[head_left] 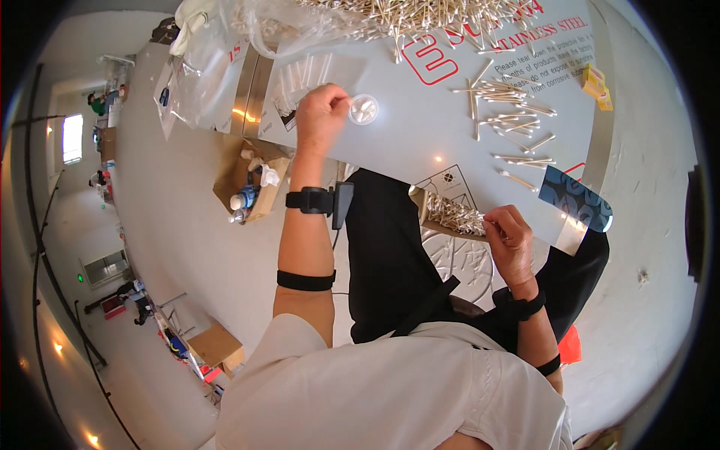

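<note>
My left hand (321,118) is closed in a pinch at the left rim of a small round clear container (364,109), which holds white cotton tips. What its fingertips hold, if anything, is hidden. By my lap, my right hand (511,238) is closed too, its fingertips at the right end of an open cardboard box (454,214) packed with cotton swabs. I cannot make out what sits between those fingers. Loose cotton swabs (514,94) lie scattered on the right part of the table (405,146). A large heap of swabs (450,16) covers the far edge.
Clear plastic bags (206,82) and film lie at the far left. A yellow box (597,86) stands by the right edge, and a dark patterned sheet (576,199) overhangs the near right corner. On the floor at left is a cardboard box (247,180) with bottles.
</note>
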`<act>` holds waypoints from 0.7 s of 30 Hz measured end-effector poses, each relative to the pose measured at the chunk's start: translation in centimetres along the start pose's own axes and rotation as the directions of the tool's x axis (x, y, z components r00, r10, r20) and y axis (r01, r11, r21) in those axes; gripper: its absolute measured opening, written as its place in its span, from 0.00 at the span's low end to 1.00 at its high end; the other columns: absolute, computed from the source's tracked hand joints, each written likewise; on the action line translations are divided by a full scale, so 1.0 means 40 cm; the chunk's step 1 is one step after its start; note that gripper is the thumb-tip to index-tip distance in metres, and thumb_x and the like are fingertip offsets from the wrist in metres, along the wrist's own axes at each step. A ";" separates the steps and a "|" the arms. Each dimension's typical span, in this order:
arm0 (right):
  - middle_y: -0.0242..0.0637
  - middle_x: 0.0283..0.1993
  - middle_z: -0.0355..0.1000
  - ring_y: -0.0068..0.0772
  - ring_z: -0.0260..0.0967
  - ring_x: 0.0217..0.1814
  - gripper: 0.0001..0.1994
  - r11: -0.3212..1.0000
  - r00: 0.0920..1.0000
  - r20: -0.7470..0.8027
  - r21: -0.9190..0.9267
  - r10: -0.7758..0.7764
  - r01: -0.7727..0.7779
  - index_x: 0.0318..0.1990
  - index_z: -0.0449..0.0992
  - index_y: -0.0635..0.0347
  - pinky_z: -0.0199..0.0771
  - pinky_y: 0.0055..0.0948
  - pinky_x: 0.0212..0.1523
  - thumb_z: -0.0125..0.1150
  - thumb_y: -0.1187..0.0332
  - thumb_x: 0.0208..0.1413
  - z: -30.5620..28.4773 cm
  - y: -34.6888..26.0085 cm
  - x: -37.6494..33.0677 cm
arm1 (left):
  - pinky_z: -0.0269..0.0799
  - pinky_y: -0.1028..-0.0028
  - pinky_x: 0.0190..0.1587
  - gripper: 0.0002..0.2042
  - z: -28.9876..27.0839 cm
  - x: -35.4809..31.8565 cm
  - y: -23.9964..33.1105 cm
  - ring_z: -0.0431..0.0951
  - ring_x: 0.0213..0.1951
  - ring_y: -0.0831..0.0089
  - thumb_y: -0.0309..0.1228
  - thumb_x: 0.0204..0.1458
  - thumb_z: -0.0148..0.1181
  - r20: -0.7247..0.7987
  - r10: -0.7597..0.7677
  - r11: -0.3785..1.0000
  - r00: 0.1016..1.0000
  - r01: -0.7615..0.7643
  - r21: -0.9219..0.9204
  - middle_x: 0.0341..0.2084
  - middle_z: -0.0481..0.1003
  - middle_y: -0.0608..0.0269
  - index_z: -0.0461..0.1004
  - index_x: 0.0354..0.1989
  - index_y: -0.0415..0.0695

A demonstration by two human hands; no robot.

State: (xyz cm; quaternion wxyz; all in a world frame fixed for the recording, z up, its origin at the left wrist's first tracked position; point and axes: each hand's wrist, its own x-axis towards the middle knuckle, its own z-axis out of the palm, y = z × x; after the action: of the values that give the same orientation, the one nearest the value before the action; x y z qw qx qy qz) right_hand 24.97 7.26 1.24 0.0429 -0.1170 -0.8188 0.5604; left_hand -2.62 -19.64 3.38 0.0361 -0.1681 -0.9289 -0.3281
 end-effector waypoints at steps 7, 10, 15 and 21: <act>0.36 0.31 0.68 0.26 0.64 0.27 0.03 0.999 0.999 0.035 -0.033 0.016 -0.015 0.32 0.74 0.65 0.65 0.24 0.29 0.60 0.81 0.51 0.010 -0.008 0.011 | 0.71 0.61 0.39 0.07 0.080 -0.041 0.013 0.72 0.37 0.57 0.25 0.42 0.66 -0.085 0.243 0.955 0.966 -0.223 0.194 0.27 0.72 0.62 0.74 0.29 0.44; 0.37 0.31 0.69 0.29 0.65 0.26 0.03 0.995 0.999 0.023 -0.098 -0.024 0.026 0.32 0.74 0.65 0.65 0.25 0.28 0.61 0.81 0.51 0.016 0.001 0.007 | 0.71 0.61 0.38 0.06 0.092 -0.045 0.021 0.72 0.36 0.57 0.23 0.44 0.64 -0.048 0.214 0.948 0.976 -0.195 0.251 0.26 0.72 0.60 0.70 0.26 0.42; 0.38 0.31 0.70 0.30 0.67 0.27 0.04 0.990 0.999 0.017 -0.138 -0.037 0.039 0.32 0.74 0.64 0.66 0.27 0.28 0.61 0.81 0.50 0.017 0.008 -0.001 | 0.71 0.63 0.36 0.06 0.064 -0.020 0.008 0.75 0.31 0.57 0.24 0.47 0.64 -0.037 0.033 0.999 0.999 -0.033 -0.012 0.25 0.75 0.57 0.72 0.27 0.41; 0.37 0.32 0.70 0.30 0.68 0.27 0.04 0.989 0.998 0.035 -0.138 -0.045 0.049 0.32 0.74 0.64 0.67 0.26 0.28 0.60 0.82 0.50 0.014 0.013 0.001 | 0.73 0.61 0.36 0.05 0.042 0.101 -0.095 0.77 0.30 0.53 0.28 0.48 0.65 -0.194 -0.208 0.978 0.959 0.208 -0.020 0.25 0.77 0.53 0.75 0.27 0.40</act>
State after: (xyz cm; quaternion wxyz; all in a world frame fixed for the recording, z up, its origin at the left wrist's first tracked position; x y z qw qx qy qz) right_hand 24.89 6.92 0.56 0.0347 -0.0913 -0.8589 0.5027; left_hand -7.62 -20.21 0.50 0.0925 -0.0365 -0.9334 -0.3449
